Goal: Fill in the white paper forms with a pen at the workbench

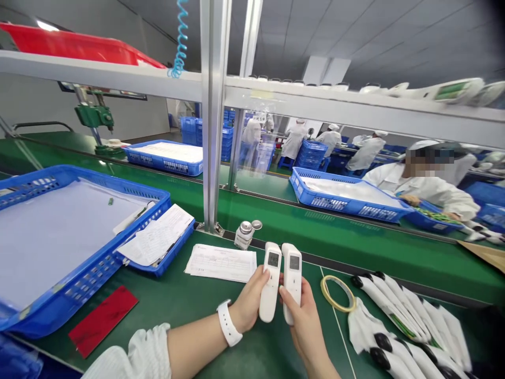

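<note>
Two white handheld infrared thermometers stand side by side over the green bench, their small grey screens facing me. My left hand (250, 296) is closed around the left thermometer (270, 295), thumb near its button. The right thermometer (292, 279) is in my right hand (305, 316), with the thumb on its front below the button. Their upper ends are close together. Just behind them lie printed sheets (221, 262) and a small dispenser bottle (244, 235) with its metal lid flipped up. A roll of yellowish tape (325, 292) rests to the right.
Several more white thermometers (410, 310) lie at right beside a white cloth (361, 326). At left are a large blue tray (84, 284), a smaller blue tray with papers (158, 268) and a red pad (103, 321). A metal post (212, 116) rises ahead; a co-worker (434, 184) sits across the conveyor.
</note>
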`<state>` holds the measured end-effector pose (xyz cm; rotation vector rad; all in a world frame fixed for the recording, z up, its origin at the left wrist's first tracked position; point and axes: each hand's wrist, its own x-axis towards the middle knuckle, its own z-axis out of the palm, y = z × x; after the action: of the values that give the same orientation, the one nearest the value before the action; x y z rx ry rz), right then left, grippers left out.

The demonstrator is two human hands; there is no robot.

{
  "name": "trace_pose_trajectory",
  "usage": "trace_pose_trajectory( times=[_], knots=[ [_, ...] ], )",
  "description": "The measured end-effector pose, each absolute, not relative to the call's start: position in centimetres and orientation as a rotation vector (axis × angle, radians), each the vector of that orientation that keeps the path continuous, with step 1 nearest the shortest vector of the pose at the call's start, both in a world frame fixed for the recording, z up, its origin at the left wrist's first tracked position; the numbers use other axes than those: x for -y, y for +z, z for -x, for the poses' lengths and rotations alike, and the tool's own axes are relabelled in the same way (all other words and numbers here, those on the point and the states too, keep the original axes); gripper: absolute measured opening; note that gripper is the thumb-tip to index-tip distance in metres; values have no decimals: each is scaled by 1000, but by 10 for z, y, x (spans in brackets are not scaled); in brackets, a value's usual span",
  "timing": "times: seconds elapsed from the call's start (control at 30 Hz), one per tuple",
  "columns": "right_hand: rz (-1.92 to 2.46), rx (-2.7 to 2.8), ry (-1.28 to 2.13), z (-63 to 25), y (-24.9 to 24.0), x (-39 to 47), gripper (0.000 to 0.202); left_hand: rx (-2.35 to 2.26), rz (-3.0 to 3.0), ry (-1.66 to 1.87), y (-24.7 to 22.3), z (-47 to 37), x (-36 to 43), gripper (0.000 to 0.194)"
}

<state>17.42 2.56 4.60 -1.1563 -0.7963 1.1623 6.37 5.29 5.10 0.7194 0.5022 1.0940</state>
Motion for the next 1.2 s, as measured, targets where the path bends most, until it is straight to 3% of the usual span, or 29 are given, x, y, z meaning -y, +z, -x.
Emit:
trace_pose_trajectory(
  times=[0.27,0.5,0.87,1.07,1.2],
  knots=[
    [967,700,1165,-174,98,-28,76,-297,-641,1187,111,-80,-65,40],
    [1009,708,1199,-182,99,-18,92,-279,-633,1084,118,-75,-55,45],
    [983,709,1243,-178,102,-12,67,-285,-574,1066,121,-73,-51,40],
    [873,702,1287,-179,102,-17,68,-289,-760,1133,120,-72,-52,31],
    [872,749,1315,-182,97,-20,61,-401,-945,1112,114,-69,-57,42]
  ],
)
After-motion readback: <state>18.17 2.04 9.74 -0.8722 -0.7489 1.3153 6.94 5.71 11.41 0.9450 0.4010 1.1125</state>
